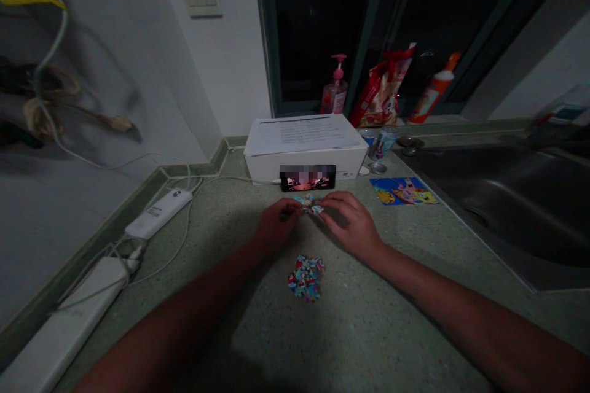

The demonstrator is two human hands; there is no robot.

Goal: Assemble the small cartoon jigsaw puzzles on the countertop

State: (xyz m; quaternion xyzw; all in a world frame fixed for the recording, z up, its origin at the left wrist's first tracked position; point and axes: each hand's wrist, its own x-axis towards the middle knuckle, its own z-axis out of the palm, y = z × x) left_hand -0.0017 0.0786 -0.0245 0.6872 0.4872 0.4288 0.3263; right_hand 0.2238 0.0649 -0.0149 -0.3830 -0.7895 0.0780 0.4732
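My left hand (pixel 275 226) and my right hand (pixel 351 221) meet over the green counter, both pinching a small cluster of colourful puzzle pieces (pixel 310 204) between their fingertips. A loose pile of more colourful puzzle pieces (pixel 306 277) lies on the counter just in front of my hands, between my forearms. A phone (pixel 308 178) leans against a white box (pixel 304 148) right behind my hands, its screen lit.
A cartoon picture card (pixel 403 191) lies to the right near a steel sink (pixel 516 196). Power strips (pixel 159 213) and cables run along the left wall. A pink pump bottle (pixel 335 91), a red bag (pixel 382 89), an orange bottle (pixel 433 89) and a can (pixel 382 143) stand by the window.
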